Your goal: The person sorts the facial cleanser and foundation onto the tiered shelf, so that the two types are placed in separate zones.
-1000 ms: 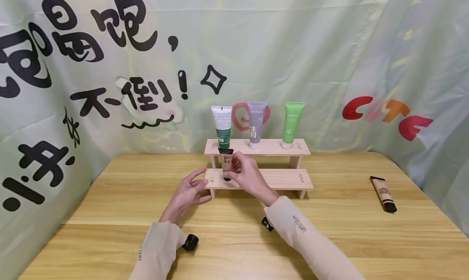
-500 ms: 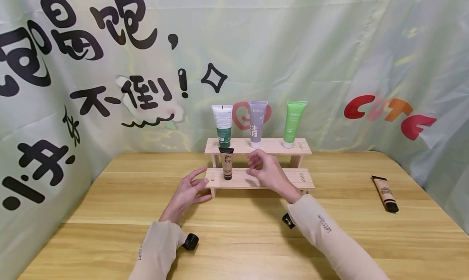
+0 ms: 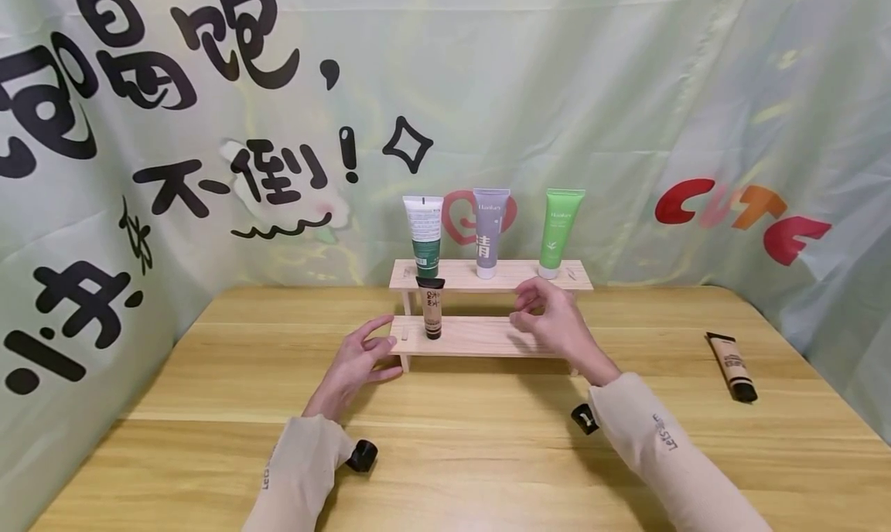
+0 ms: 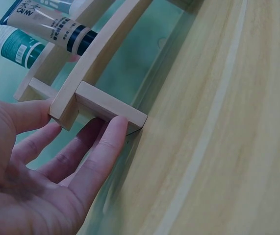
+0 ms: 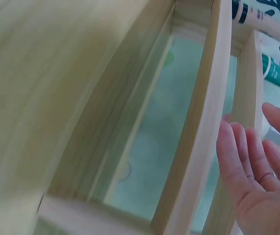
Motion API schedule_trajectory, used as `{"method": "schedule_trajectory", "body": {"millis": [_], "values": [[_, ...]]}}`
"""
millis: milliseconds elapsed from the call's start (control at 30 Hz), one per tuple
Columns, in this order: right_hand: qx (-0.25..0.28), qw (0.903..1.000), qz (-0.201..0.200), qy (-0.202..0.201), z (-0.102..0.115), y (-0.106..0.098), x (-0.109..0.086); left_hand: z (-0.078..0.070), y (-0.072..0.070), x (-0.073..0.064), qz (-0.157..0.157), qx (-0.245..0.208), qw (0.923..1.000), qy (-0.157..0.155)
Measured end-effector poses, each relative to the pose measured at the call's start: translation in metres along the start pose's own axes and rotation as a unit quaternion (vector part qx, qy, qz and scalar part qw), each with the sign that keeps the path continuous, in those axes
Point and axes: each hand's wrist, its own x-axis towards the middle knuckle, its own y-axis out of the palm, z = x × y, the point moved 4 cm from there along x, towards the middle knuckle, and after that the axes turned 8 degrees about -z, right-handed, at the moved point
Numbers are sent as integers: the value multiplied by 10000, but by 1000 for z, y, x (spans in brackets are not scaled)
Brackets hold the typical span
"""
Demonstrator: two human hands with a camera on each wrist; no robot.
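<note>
On the left part of the two-tier wooden display stand's (image 3: 487,337) lower step, a small beige squeeze tube (image 3: 433,309) stands upright on its black cap. My left hand (image 3: 351,366) rests against the stand's left end. In the left wrist view, the thumb touches the lower board's corner and a fingertip (image 4: 117,127) touches the leg (image 4: 111,104). My right hand (image 3: 557,323) hovers over the right part of the lower step, with nothing held. Its fingers (image 5: 230,152) are loosely bent in the right wrist view.
White-green (image 3: 425,234), lavender (image 3: 490,230) and bright green (image 3: 561,230) tubes stand on the upper step. Another beige tube (image 3: 732,368) lies at the right of the wooden table (image 3: 445,455). A printed curtain (image 3: 592,91) hangs behind.
My right hand has let go of the small beige tube and moved right along the lower step. The tube stays standing there. My left hand stays at the stand's left end.
</note>
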Motion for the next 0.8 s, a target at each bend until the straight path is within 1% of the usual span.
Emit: {"method": "schedule_trajectory", "body": {"millis": [200, 333, 500, 800], "values": [[-126, 9996, -210, 160, -9, -22, -3, 0, -1, 0, -5, -8, 10000, -15], [-240, 9989, -364, 147, -14, -39, -5, -1, 0, 0, 1, 4, 10000, -9], [-380, 9977, -510, 239, -19, -60, -7, -1, 0, 0, -2, 17, 10000, 13], [-427, 9964, -684, 262, -36, -88, -12, -1, 0, -1, -2, 18, 10000, -1]]}}
